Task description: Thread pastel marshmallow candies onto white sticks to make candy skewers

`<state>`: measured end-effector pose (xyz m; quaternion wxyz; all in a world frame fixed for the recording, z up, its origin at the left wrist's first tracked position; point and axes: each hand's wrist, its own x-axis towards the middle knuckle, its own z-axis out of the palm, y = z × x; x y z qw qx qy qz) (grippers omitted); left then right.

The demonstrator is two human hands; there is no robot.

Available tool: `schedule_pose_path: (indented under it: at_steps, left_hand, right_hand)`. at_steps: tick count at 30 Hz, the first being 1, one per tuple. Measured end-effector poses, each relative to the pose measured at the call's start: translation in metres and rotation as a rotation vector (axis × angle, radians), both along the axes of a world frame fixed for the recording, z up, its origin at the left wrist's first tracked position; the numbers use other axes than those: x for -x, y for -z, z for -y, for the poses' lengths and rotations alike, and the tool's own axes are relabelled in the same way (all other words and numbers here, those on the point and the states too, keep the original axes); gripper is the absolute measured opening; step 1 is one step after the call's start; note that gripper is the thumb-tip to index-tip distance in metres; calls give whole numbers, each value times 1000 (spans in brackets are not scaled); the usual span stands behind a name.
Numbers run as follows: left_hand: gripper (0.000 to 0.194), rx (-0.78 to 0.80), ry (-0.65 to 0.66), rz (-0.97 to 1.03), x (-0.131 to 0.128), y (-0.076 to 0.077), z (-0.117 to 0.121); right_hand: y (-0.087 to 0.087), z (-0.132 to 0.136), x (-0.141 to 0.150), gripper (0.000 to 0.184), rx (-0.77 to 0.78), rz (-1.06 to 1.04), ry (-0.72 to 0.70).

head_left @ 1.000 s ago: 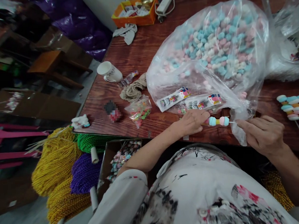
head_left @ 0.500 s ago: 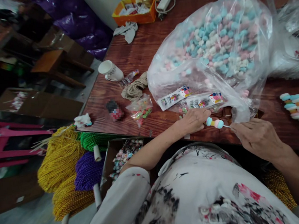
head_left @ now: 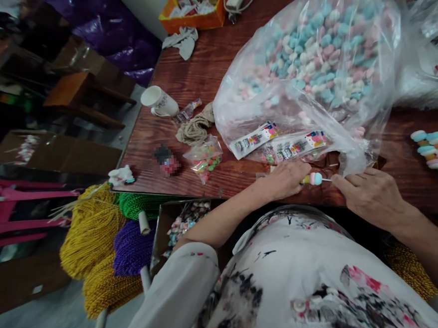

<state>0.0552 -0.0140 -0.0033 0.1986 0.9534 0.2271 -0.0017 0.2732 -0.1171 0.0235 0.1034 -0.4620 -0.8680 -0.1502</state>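
I see one candy stick [head_left: 315, 179] lying at the near edge of the table [head_left: 205, 75], its long axis running left to right, two candies showing on it, bare end pointing right. My left hand [head_left: 285, 178] grips the candy end; my right hand [head_left: 371, 196] pinches the bare tip. Behind them sits one big clear bag [head_left: 310, 72] of pastel candies, with two printed labels [head_left: 277, 142] under it. Finished skewers [head_left: 437, 148] lie right; one white cup [head_left: 159, 102] lies left.
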Motion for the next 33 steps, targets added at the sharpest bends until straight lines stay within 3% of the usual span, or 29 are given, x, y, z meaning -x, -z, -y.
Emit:
schedule_pose_path:
  at_steps: [4,8,13,17,21,24,28,33]
  left_hand:
    - [25,35,-2,-66,-6,-9,4]
    - [28,71,-2,-69,-11,-7,8]
    - [32,239,-51,124,-9,0,8]
    - [66,476,-67,382,7,-13,-13]
    - [38,879,-142,330,21,-23,-27]
    - [39,1137,-335,408,19,-20,-19]
    - [43,1164,-552,619,6,-11,0]
    - [43,1046,-578,963,-7,-6,14]
  right_hand:
    - [-3,3,19,15,70,-16,11]
    - [4,-5,38,16,264,-42,100]
    - [17,-25,51,23,494,-83,171]
    - [16,-35,39,21,358,-291,-7]
    - [1,-42,20,18,146,-379,-122]
    - [-7,-45,13,12,93,-457,-142]
    - [-8,-43,14,22,132,-587,-126]
    - [-1,-42,29,22,152,-494,-89]
